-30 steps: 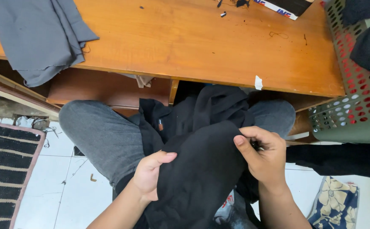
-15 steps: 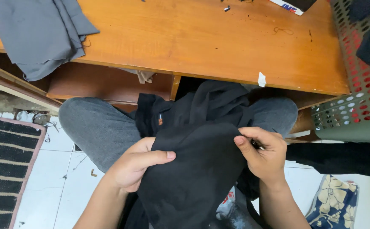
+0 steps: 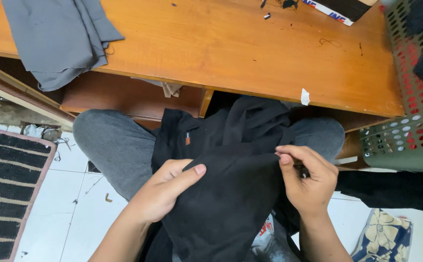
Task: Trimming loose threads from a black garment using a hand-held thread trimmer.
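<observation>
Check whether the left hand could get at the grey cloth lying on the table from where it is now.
Probably yes. The left hand grips the black garment on the lap, so it would have to let go first. The grey cloth lies on the near left of the wooden table, with nothing between.

flat box [image 3: 335, 8], upper right of the frame, on the counter [image 3: 250, 53] at its far edge: white side with red and blue print, dark top, partly cut off. small white sticker [image 3: 305, 96], right of centre, on the counter's front edge, roughly rectangular. tiny orange tag [image 3: 187, 139], centre of the frame, on the black garment [image 3: 231, 194]. printed white wrapper [image 3: 265, 228], lower centre, mostly hidden under the garment.
</observation>
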